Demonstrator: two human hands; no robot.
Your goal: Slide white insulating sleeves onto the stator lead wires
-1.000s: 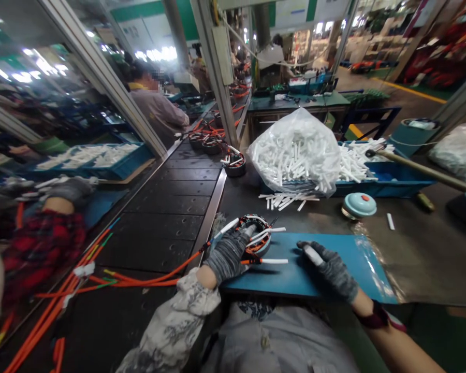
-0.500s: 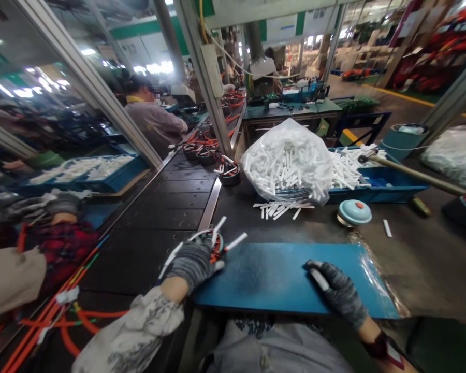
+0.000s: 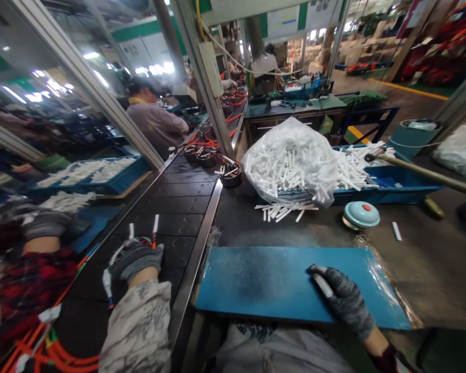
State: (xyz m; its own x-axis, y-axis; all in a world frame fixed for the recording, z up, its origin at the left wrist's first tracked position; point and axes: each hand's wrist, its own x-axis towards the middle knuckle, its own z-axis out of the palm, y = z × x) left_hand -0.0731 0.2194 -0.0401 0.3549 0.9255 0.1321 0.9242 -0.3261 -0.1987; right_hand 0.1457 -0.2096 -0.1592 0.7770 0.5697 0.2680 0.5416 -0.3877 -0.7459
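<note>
My left hand (image 3: 137, 261), in a grey striped glove, is over the dark conveyor at left. Its fingers curl round a motor stator, mostly hidden under the palm. White-sleeved wire leads (image 3: 156, 230) poke up past the fingers, and another lead (image 3: 107, 285) hangs down at the left. On the blue mat (image 3: 256, 282) rests my right hand (image 3: 344, 295), gloved too, fingers bent round what looks like a short white tube (image 3: 323, 285).
A plastic bag of white tubes (image 3: 291, 160) sits before a blue tray (image 3: 404, 192). Loose tubes (image 3: 285, 211) and a light-blue round container (image 3: 361, 215) lie near. A stator (image 3: 230, 173) stands by the metal post. A co-worker's gloved hand (image 3: 44, 225) works at far left.
My left hand has moved left with the stator, from the mat's left edge onto the conveyor. My right hand stays on the mat. The co-worker's arm at left has shifted.
</note>
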